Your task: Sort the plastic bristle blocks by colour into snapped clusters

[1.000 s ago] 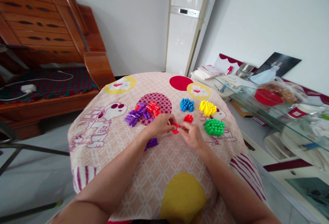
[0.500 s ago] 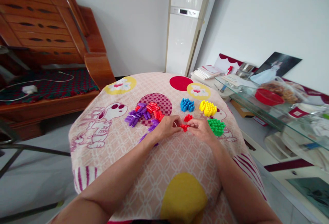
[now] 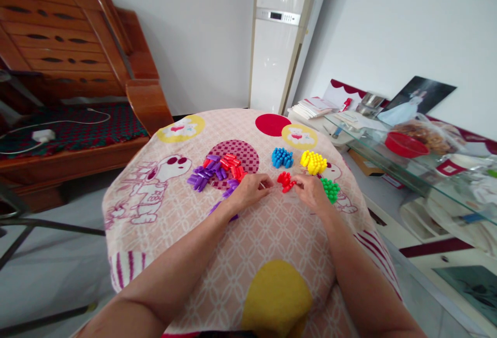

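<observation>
A small cluster of red plastic pieces (image 3: 285, 181) stands on the tablecloth between my hands. My right hand (image 3: 311, 192) is at its right side, thumb and fingertips pinched on a red piece at the near edge. To the left, my left hand (image 3: 252, 191) hovers low over the cloth with a gap between thumb and fingers, and nothing shows in it. Purple pieces (image 3: 204, 175) lie loosely mixed with red pieces (image 3: 230, 161) beyond my left hand. My left wrist partly covers some purple ones.
Blue pieces (image 3: 282, 157), yellow pieces (image 3: 313, 162) and green pieces (image 3: 331, 190) stand in tight groups near my right hand. The patterned tablecloth (image 3: 233, 255) covers the round table. A glass shelf with a red bowl (image 3: 406, 145) is at the right, a wooden bench (image 3: 70, 69) at the left.
My hands have moved apart. The red pieces that were between my fingers are now against the red cluster, and my right hand has shifted slightly right.
</observation>
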Demonstrator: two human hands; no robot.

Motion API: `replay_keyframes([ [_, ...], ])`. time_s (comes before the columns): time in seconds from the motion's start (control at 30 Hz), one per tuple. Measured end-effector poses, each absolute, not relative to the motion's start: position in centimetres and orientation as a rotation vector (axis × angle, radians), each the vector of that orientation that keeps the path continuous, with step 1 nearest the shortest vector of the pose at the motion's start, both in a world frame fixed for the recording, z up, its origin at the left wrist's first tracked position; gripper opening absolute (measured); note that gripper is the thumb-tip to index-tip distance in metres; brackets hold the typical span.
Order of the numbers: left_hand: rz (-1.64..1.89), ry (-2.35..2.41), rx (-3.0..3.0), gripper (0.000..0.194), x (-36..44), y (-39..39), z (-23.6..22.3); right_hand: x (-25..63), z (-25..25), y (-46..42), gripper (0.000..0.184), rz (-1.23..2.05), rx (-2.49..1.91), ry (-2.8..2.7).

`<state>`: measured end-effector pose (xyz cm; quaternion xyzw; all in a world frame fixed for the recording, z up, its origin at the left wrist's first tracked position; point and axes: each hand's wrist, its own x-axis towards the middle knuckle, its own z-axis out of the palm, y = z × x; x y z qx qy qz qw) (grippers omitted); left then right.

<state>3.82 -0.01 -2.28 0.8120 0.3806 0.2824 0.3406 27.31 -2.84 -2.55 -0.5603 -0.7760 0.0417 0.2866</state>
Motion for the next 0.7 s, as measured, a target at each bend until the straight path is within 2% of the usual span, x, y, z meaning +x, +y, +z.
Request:
replay_keyframes([
  [0.27,0.861,1.096,2.127,0.015,2.7,0.7,-1.3,27.4,-2.9,-2.6,0.027,0.035,-1.485,-1.932],
  [0.43,1.028,1.581,2.171,0.029,-1.6,3.1,-0.2,27.2,-2.7,-2.8,0.027,0.015,-1.455,-1.919],
  [0.57,0.800,1.949,2.153,0.042,-5.0,4.8,-0.7,26.8,-2.8,-2.9,0.028,0.006,-1.413,-1.954],
  [0.7,0.701,1.864,2.038,0.043,-7.1,5.4,-0.9,26.6,-2.9,-3.0,0.028,0.011,-1.408,-1.983],
])
